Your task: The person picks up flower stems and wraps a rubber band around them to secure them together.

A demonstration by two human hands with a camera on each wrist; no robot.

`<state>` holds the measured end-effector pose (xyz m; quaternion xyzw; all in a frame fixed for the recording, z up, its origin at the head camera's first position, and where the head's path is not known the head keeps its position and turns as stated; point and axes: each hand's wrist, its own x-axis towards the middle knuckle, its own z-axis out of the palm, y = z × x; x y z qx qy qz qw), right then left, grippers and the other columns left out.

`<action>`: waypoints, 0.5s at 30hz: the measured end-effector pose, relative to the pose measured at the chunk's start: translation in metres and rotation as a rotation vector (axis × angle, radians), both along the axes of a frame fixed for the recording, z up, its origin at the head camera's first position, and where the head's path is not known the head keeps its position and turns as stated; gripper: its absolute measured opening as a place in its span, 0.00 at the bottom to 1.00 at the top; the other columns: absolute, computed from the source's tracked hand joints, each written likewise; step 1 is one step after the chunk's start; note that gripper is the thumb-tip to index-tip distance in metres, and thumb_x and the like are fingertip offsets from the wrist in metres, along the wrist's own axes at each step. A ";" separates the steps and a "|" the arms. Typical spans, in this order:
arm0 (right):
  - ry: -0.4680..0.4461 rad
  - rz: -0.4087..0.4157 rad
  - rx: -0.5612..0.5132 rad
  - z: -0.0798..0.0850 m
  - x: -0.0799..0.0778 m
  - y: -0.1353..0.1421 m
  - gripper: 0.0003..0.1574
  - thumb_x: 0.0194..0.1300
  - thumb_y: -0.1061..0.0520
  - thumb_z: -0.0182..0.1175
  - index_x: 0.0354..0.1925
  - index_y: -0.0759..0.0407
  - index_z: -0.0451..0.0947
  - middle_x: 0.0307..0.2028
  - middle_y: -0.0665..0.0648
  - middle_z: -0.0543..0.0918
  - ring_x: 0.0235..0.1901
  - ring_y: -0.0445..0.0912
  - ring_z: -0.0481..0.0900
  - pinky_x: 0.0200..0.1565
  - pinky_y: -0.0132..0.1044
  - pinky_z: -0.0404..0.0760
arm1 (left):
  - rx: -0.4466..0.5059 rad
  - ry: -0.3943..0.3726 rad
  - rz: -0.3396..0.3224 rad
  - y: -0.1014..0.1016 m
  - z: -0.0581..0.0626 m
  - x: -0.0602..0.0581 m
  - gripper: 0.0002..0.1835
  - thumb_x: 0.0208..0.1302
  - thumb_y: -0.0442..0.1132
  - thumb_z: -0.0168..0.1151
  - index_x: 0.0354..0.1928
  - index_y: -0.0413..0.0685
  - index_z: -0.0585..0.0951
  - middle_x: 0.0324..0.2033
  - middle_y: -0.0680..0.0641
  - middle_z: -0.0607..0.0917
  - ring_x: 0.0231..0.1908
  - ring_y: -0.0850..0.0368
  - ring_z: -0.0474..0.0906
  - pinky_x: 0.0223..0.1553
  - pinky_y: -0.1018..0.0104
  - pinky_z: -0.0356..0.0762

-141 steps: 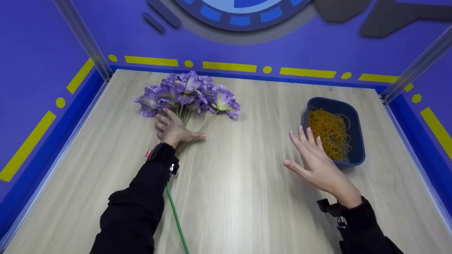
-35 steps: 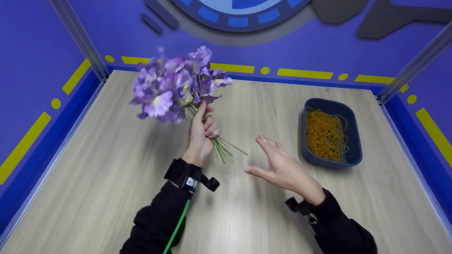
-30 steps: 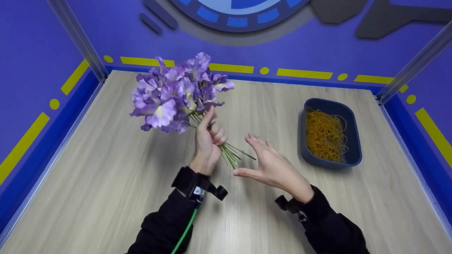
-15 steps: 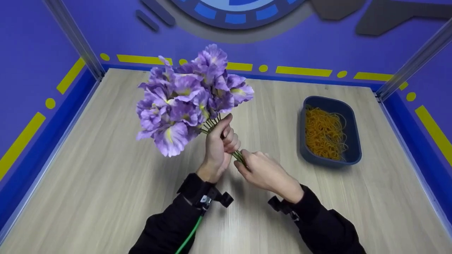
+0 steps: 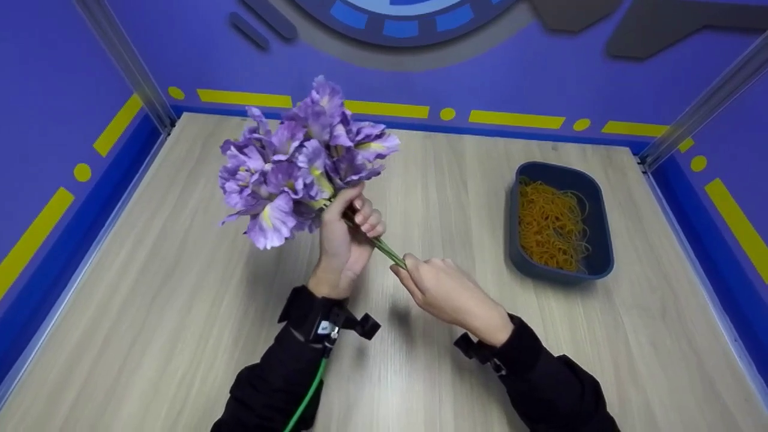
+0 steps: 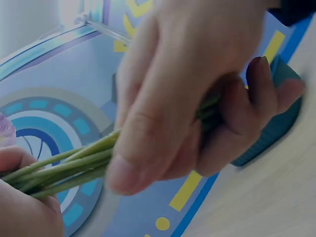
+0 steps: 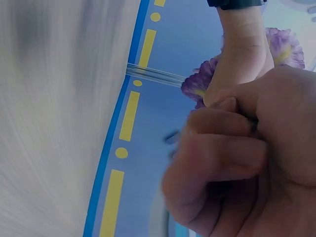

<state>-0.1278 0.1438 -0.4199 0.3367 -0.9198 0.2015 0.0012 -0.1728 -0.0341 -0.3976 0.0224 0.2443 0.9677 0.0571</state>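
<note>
A bunch of purple artificial irises [image 5: 294, 171] is held up off the table, blooms toward the upper left in the head view. My left hand [image 5: 345, 246] grips the bundle just below the blooms, fingers curled round it. Green stems [image 5: 389, 252] run out below that fist, drawn close together. Their lower ends disappear into my right hand [image 5: 450, 294], which pinches them between thumb and fingers. In the left wrist view the stems [image 6: 74, 170] span the gap between both hands. The right wrist view shows curled fingers [image 7: 237, 153], with purple petals [image 7: 200, 84] behind the left forearm.
A dark blue tub [image 5: 603, 240] stands at the right of the wooden table [image 5: 444, 384], holding a heap of yellow rubber bands [image 5: 549, 228]. Blue walls [image 5: 510, 84] with yellow marks enclose the back and sides. A green cable [image 5: 309, 393] trails along the left sleeve.
The left hand has picked the irises up from the table. My right hand came from beside the tub and took hold of the stem ends; the blooms then shifted slightly left.
</note>
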 end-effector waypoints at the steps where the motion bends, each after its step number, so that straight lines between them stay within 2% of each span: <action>1: 0.003 0.011 0.002 0.000 0.000 0.000 0.21 0.82 0.49 0.47 0.30 0.54 0.65 0.18 0.43 0.57 0.15 0.37 0.56 0.14 0.30 0.56 | 0.028 -0.008 0.006 -0.002 0.001 0.000 0.20 0.76 0.37 0.45 0.20 0.51 0.70 0.11 0.56 0.68 0.13 0.65 0.61 0.17 0.75 0.58; 4: 0.001 0.038 0.005 0.001 -0.001 0.002 0.20 0.82 0.50 0.48 0.30 0.54 0.65 0.19 0.43 0.56 0.15 0.37 0.56 0.15 0.31 0.56 | 0.114 -0.009 -0.006 -0.006 0.003 -0.001 0.22 0.78 0.37 0.40 0.20 0.50 0.70 0.12 0.56 0.68 0.13 0.65 0.61 0.16 0.76 0.57; 6: -0.014 0.046 0.008 0.003 -0.001 0.003 0.19 0.81 0.50 0.48 0.30 0.53 0.65 0.19 0.42 0.56 0.15 0.37 0.56 0.16 0.31 0.56 | 0.168 0.011 -0.038 -0.007 0.003 0.000 0.23 0.78 0.37 0.38 0.20 0.50 0.69 0.11 0.56 0.66 0.12 0.66 0.58 0.15 0.76 0.54; 9: -0.050 0.036 0.024 0.005 0.000 0.004 0.19 0.82 0.49 0.47 0.30 0.52 0.64 0.19 0.42 0.56 0.15 0.38 0.56 0.15 0.31 0.56 | 0.232 0.047 -0.076 -0.008 0.002 0.000 0.21 0.75 0.37 0.44 0.18 0.51 0.66 0.10 0.58 0.61 0.11 0.67 0.49 0.14 0.76 0.47; 11: -0.058 0.023 0.038 0.005 0.001 0.003 0.20 0.82 0.48 0.46 0.30 0.52 0.64 0.19 0.42 0.57 0.15 0.38 0.57 0.15 0.31 0.56 | 0.248 0.056 -0.083 -0.009 0.001 0.001 0.22 0.74 0.37 0.45 0.17 0.53 0.61 0.11 0.58 0.56 0.12 0.66 0.45 0.15 0.75 0.42; 15: -0.057 0.000 0.049 0.004 0.002 0.001 0.20 0.81 0.46 0.47 0.30 0.51 0.65 0.19 0.42 0.57 0.15 0.38 0.57 0.14 0.31 0.56 | 0.222 0.055 -0.057 -0.009 -0.001 0.000 0.24 0.76 0.36 0.40 0.17 0.54 0.55 0.10 0.59 0.53 0.11 0.67 0.43 0.15 0.74 0.38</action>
